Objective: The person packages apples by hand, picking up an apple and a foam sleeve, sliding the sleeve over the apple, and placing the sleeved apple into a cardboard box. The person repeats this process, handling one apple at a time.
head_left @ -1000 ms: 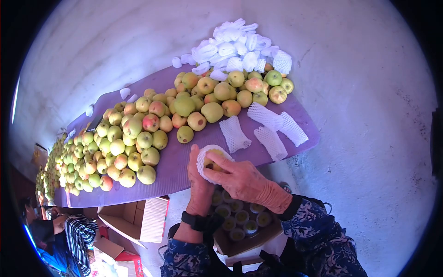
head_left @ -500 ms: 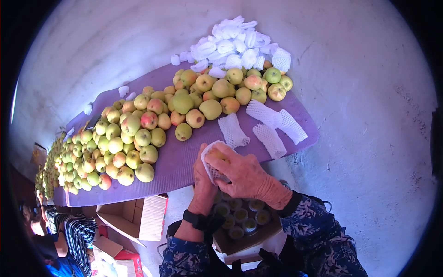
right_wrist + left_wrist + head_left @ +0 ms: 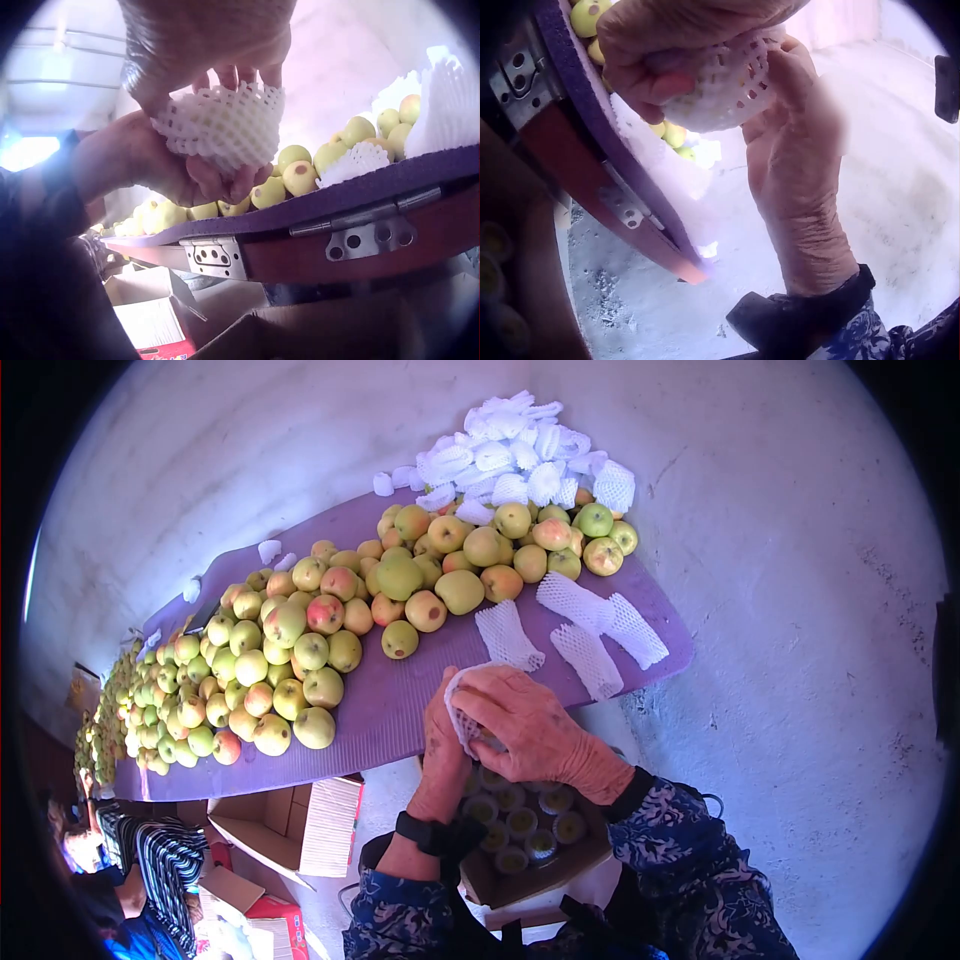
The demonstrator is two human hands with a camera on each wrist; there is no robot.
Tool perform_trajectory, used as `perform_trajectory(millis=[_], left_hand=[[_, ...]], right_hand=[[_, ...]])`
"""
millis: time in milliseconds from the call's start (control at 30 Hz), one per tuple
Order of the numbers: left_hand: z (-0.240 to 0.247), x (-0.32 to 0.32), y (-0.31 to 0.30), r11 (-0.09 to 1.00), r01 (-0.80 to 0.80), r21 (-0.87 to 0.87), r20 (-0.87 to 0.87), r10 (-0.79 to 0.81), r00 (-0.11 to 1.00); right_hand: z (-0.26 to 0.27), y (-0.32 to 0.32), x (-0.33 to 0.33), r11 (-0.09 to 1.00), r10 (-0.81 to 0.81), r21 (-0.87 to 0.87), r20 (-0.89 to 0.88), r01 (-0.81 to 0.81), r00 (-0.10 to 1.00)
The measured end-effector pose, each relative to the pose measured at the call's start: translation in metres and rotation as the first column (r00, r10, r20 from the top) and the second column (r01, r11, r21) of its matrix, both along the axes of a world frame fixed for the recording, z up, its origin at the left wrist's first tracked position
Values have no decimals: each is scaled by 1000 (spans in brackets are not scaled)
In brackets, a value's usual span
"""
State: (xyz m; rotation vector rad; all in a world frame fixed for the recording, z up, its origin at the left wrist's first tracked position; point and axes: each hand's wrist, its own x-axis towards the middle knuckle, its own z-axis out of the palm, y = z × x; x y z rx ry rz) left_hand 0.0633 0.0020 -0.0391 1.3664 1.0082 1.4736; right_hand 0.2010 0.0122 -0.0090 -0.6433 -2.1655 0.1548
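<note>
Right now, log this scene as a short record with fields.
left grip: cups the netted fruit from below
right grip: fingers curled over the net's top
surface: purple mat
on mat: loose fruit, spare nets lying flat, net heap at the far end
below hands: box holding wrapped fruit

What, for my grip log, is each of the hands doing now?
Left hand: curled round the foam-netted apple.
Right hand: gripping the same foam-netted apple from above.
</note>
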Motion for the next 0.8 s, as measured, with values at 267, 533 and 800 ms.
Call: perform_trajectory(millis=[267,533,800], left_hand=[[-12,-14,8,988,109,-105,-21,-112,994],[4,-11,4,887,198,-416,296,-74,952],[13,-15,10,810,489,-324,550,-259,794]], right_hand=[[1,-4,-5,985,-33,-171,-58,22,998],[-3,2,-4,984,-33,-174,1,33,999],[-5,5,-2,983,-63,-173,-56,53,996]])
